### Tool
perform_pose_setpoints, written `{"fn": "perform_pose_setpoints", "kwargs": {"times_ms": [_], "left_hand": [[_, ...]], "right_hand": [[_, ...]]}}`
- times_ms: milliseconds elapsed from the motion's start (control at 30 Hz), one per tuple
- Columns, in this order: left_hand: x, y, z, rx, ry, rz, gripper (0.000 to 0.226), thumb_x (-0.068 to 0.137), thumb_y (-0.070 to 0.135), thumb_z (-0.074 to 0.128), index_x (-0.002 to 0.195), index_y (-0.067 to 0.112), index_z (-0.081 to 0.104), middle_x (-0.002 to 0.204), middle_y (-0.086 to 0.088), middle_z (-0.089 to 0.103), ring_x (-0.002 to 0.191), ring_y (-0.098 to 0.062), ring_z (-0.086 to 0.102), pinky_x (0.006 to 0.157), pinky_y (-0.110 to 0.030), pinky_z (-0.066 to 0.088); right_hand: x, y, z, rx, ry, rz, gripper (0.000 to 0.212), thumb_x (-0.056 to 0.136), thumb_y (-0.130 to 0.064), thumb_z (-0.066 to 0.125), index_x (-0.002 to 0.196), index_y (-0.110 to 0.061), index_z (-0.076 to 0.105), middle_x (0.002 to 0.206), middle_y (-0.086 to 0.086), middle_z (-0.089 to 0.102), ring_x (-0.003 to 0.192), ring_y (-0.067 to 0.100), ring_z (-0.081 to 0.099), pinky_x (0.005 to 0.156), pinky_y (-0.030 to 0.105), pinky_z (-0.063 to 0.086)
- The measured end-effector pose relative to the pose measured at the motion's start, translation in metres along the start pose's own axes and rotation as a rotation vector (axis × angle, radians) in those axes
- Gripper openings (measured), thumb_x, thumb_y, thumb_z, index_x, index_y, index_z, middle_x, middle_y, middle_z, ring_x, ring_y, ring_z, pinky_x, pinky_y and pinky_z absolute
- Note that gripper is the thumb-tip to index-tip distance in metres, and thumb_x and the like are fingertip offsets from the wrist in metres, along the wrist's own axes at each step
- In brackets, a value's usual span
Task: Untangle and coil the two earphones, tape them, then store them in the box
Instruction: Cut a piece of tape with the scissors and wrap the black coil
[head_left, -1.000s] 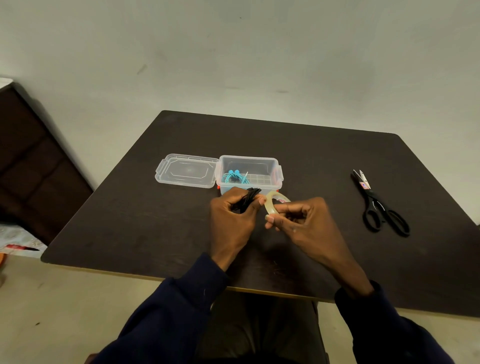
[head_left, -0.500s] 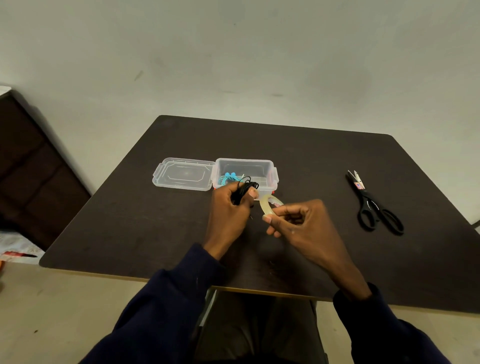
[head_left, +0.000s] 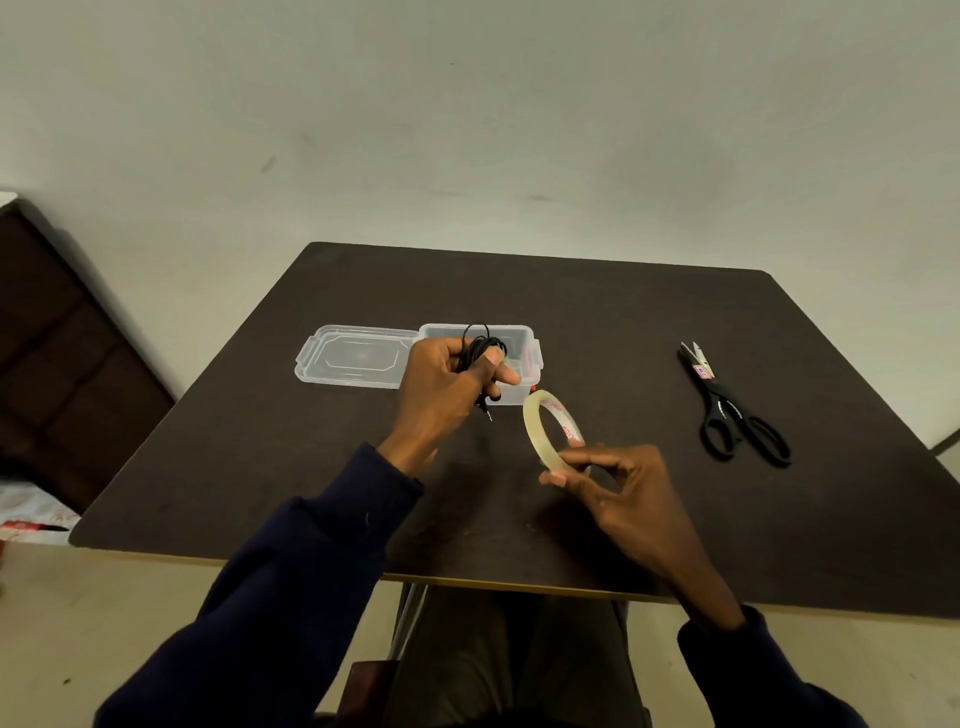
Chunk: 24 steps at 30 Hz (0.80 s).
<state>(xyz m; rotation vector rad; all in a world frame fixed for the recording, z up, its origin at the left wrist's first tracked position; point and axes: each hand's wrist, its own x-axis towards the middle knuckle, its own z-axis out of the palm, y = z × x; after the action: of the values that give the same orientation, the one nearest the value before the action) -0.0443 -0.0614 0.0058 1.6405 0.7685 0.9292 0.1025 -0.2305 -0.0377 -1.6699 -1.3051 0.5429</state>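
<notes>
The clear lid (head_left: 358, 356) is lying flat on the dark table (head_left: 249, 447), hinged open off the left side of the clear box (head_left: 519, 340). The left hand (head_left: 441, 387) is hovering over the box's near left part, its fingers and thumb curling round the black earphone (head_left: 480, 345). The earphone is showing as a thin, bunched coil. One loop is standing up above the knuckles over the box, and the jack plug (head_left: 485, 411) is dangling below the hand, just in front of the box wall.

Just right of the plug, the tape roll (head_left: 534, 428) is standing on edge. It is a pale translucent ring with red print inside. The right hand (head_left: 628, 499) is pinching its near rim between thumb and fingertips. The two hands are staying apart, with bare tabletop between them.

Further right, the black scissors (head_left: 722, 408) are lying closed, well apart from the hands, blades pointing away. Open tabletop is stretching behind the box and along the near edge.
</notes>
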Motion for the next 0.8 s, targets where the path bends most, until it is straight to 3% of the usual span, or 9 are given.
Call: {"fn": "perform_pose_setpoints", "kwargs": {"times_ms": [100, 267, 400, 533, 667, 800], "left_hand": [[0.007, 0.006, 0.004, 0.078, -0.068, 0.040, 0.019, 0.101, 0.020, 0.061, 0.095, 0.007, 0.074, 0.082, 0.001, 0.079, 0.071, -0.018, 0.070, 0.072, -0.025, 0.060], [0.026, 0.020, 0.010, 0.165, -0.124, 0.084, 0.016, 0.100, 0.021, 0.062, 0.089, 0.012, 0.071, 0.073, 0.011, 0.076, 0.062, -0.006, 0.068, 0.062, -0.015, 0.054], [0.033, 0.033, 0.016, 0.149, -0.241, 0.083, 0.023, 0.100, 0.017, 0.062, 0.099, -0.004, 0.071, 0.085, -0.004, 0.079, 0.064, -0.012, 0.067, 0.067, -0.022, 0.058], [0.040, 0.045, 0.019, 0.094, -0.288, 0.060, 0.024, 0.099, 0.018, 0.063, 0.102, -0.005, 0.070, 0.088, -0.008, 0.079, 0.070, -0.019, 0.065, 0.069, -0.027, 0.057], [0.052, 0.057, 0.018, 0.148, -0.335, 0.066, 0.021, 0.099, 0.018, 0.063, 0.101, -0.001, 0.071, 0.087, -0.006, 0.079, 0.065, -0.011, 0.064, 0.066, -0.020, 0.055], [0.060, 0.063, 0.017, 0.188, -0.364, 0.076, 0.016, 0.097, 0.017, 0.065, 0.096, 0.003, 0.072, 0.077, 0.002, 0.078, 0.063, -0.007, 0.064, 0.066, -0.017, 0.055]], "right_hand": [[0.000, 0.003, -0.002, 0.024, 0.023, -0.009, 0.021, 0.086, -0.017, 0.077, 0.106, -0.024, 0.079, 0.104, -0.025, 0.074, 0.108, -0.005, 0.064, 0.102, 0.018, 0.047], [0.001, 0.009, -0.010, 0.121, 0.026, 0.035, 0.023, 0.086, -0.013, 0.077, 0.109, -0.015, 0.078, 0.108, -0.010, 0.077, 0.106, 0.001, 0.069, 0.097, 0.021, 0.053], [0.003, 0.011, -0.014, 0.149, -0.001, 0.046, 0.027, 0.086, -0.010, 0.077, 0.111, -0.021, 0.077, 0.107, -0.016, 0.076, 0.108, -0.001, 0.068, 0.099, 0.020, 0.052], [0.006, 0.015, -0.025, 0.190, 0.040, 0.011, 0.031, 0.086, -0.005, 0.077, 0.113, -0.021, 0.076, 0.116, -0.013, 0.075, 0.115, 0.002, 0.066, 0.103, 0.024, 0.051], [0.015, 0.019, -0.041, 0.116, 0.087, 0.003, 0.026, 0.088, -0.009, 0.077, 0.110, -0.022, 0.077, 0.118, -0.014, 0.074, 0.119, 0.003, 0.064, 0.109, 0.035, 0.047], [0.029, 0.028, -0.056, -0.025, 0.168, 0.002, 0.031, 0.085, -0.002, 0.077, 0.109, -0.023, 0.076, 0.106, -0.014, 0.076, 0.105, -0.001, 0.069, 0.103, 0.032, 0.054]]}}
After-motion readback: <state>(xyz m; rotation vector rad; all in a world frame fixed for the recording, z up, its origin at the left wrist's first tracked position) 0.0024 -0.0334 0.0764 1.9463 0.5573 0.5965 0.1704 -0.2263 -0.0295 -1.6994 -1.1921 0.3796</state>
